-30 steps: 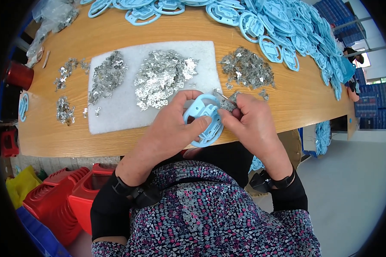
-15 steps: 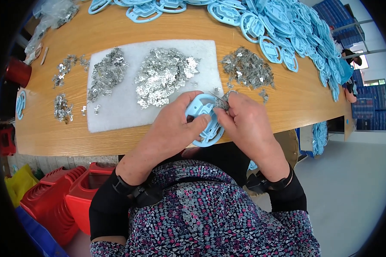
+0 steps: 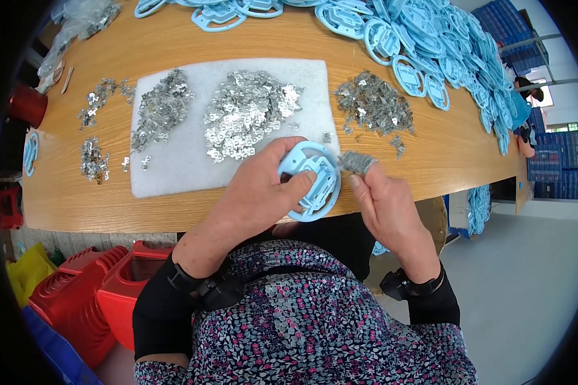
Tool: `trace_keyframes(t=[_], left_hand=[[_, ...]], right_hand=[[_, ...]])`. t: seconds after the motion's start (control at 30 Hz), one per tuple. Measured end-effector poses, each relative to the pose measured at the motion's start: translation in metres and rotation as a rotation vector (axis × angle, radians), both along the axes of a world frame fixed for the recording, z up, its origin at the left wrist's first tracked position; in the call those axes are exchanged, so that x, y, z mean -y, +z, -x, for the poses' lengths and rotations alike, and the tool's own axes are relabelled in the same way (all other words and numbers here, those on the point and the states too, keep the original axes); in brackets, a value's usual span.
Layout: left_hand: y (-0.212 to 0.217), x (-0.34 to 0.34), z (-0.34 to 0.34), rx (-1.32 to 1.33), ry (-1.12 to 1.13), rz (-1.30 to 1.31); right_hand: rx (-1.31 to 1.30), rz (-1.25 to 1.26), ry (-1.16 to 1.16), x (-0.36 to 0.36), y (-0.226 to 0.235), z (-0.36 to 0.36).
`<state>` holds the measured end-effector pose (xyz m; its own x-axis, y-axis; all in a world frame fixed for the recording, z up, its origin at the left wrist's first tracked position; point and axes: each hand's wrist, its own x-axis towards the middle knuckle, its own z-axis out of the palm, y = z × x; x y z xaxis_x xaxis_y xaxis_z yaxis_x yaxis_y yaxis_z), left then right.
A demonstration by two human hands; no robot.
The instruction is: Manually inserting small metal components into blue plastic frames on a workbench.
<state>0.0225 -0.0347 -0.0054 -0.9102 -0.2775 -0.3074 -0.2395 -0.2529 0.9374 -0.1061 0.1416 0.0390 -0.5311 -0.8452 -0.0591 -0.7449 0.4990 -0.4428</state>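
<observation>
Fingers of left hand clamp the light-blue plastic ring part at the near desk edge, thumb on its rim. Right hand fingers pinch a small bunch of thin metal clips beside it. Ring looks stiff, light; rim gives best hold. Clips likely slippery, bendable.

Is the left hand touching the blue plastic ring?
Touching: the head view shows the left hand wrapped around the blue plastic ring, thumb pressed on its face.
</observation>
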Motion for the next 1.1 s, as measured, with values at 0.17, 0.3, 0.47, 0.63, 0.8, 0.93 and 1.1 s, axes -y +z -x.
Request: trace_keyframes(t=[0.17, 0.3, 0.47, 0.63, 0.8, 0.93, 1.1], left_hand=[[-0.003, 0.000, 0.001, -0.009, -0.001, 0.014], [-0.006, -0.001, -0.001, -0.032, -0.003, 0.038], [-0.007, -0.001, -0.001, -0.050, -0.015, 0.056], [-0.009, -0.001, -0.004, -0.086, -0.008, 0.230], [-0.002, 0.000, -0.003, -0.014, -0.022, 0.084], [-0.004, 0.000, -0.004, -0.057, -0.030, 0.177], [0.004, 0.001, -0.003, -0.065, -0.037, 0.279]], right_hand=[[-0.194, -0.021, 0.086, -0.005, -0.002, -0.005], [-0.254, -0.001, 0.090, -0.002, -0.003, -0.010], [-0.237, -0.083, 0.084, 0.002, 0.003, -0.011], [-0.109, -0.125, 0.106, 0.005, 0.011, -0.006], [-0.129, -0.171, 0.105, 0.008, 0.013, -0.006], [-0.188, -0.262, 0.134, 0.019, 0.026, -0.009], [-0.256, -0.517, 0.308, 0.039, 0.046, 0.002]])
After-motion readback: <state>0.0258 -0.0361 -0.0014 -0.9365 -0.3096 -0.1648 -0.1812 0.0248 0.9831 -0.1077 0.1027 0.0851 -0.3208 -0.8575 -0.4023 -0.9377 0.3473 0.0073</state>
